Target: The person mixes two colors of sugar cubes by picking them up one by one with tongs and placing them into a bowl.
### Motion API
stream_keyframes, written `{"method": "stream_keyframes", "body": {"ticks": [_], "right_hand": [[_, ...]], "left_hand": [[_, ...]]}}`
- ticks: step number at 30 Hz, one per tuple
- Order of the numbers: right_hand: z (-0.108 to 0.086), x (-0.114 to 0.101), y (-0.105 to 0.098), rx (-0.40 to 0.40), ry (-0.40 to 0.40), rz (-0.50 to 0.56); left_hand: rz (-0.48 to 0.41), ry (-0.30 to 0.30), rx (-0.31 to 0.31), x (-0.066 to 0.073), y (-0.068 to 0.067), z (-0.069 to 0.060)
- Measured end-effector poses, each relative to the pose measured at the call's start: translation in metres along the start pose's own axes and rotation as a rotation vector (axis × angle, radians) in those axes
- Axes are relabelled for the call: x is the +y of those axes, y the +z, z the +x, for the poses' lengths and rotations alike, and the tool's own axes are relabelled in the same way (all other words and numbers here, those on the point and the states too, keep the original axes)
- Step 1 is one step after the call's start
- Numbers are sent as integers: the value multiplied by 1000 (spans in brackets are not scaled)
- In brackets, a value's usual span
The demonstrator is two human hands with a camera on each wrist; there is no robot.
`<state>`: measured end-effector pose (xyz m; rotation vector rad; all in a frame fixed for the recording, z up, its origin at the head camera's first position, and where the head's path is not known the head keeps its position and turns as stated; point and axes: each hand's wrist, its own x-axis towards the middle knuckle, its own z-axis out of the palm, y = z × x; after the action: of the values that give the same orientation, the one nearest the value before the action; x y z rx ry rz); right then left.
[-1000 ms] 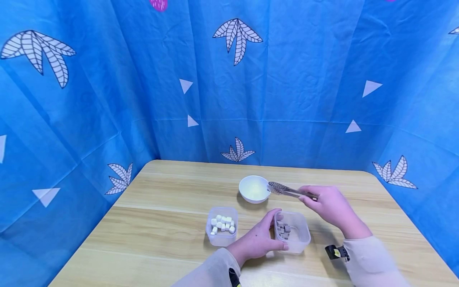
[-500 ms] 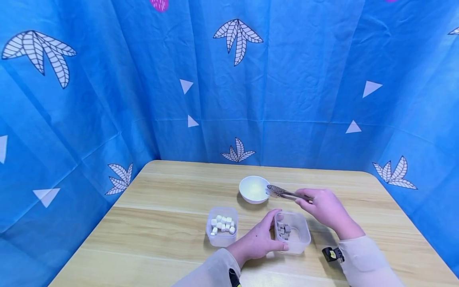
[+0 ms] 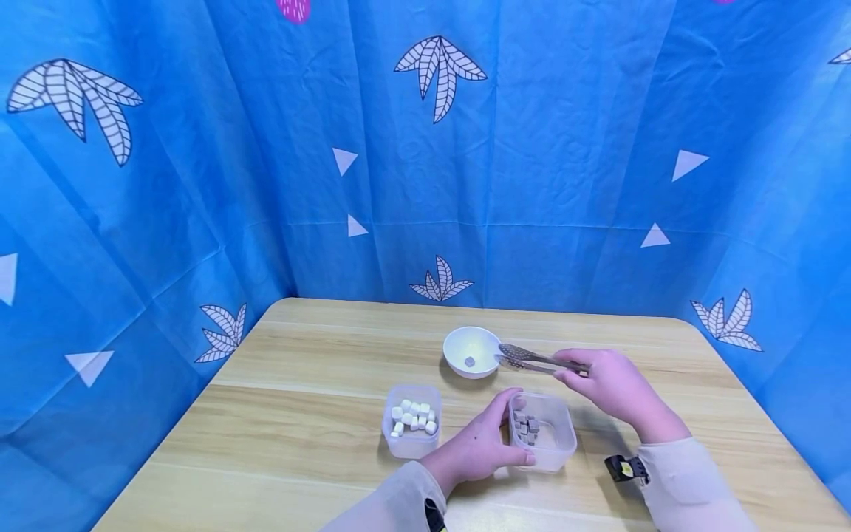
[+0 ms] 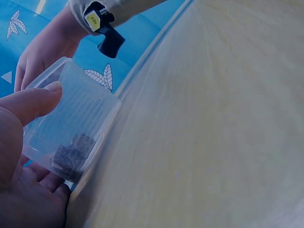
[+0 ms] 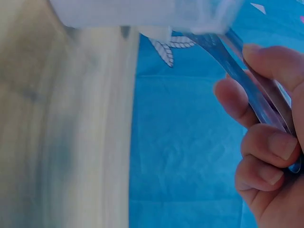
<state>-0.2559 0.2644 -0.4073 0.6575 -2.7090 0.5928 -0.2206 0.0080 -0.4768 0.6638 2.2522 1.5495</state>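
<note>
My right hand grips a pair of metal tongs, curled round the handles in the right wrist view too. The tongs' perforated tips are spread apart at the right rim of a white bowl. One grey cube lies in that bowl. My left hand holds a clear plastic container by its left side, thumb at the near wall and fingers at the far one. Inside it, several grey-brown cubes are gathered at the left; they also show through the wall in the left wrist view.
Left of my left hand stands a second clear container with several white cubes. All of it rests on a light wooden table. A blue patterned curtain surrounds the table at the back and sides.
A grey cube now lies in the bowl, released from the tongs. The right hand moved slightly left, then back right, and the tongs have spread. My left hand keeps its place.
</note>
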Motion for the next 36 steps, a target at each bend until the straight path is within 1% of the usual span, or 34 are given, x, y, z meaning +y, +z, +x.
{"method": "stream_keyframes", "body": {"ticks": [7,15,23,26,31,36], "right_hand": [[-5,2,-20,-33,2,36],[-10,1,-39,-30,-8,26],[-13,2,-52,-52,-4,70],[-15,2,-56,-74,-7,92],[-18,1,-63,-111,20,134],[-20,-1,-67,-136,8,151]], "left_hand": [[-7,1,-1,-1,1,1],[-11,3,1,-2,1,1],[2,-1,5,0,1,1],[4,-6,6,1,1,1],[5,-6,7,0,1,1],[-1,4,12,-1,1,1]]}}
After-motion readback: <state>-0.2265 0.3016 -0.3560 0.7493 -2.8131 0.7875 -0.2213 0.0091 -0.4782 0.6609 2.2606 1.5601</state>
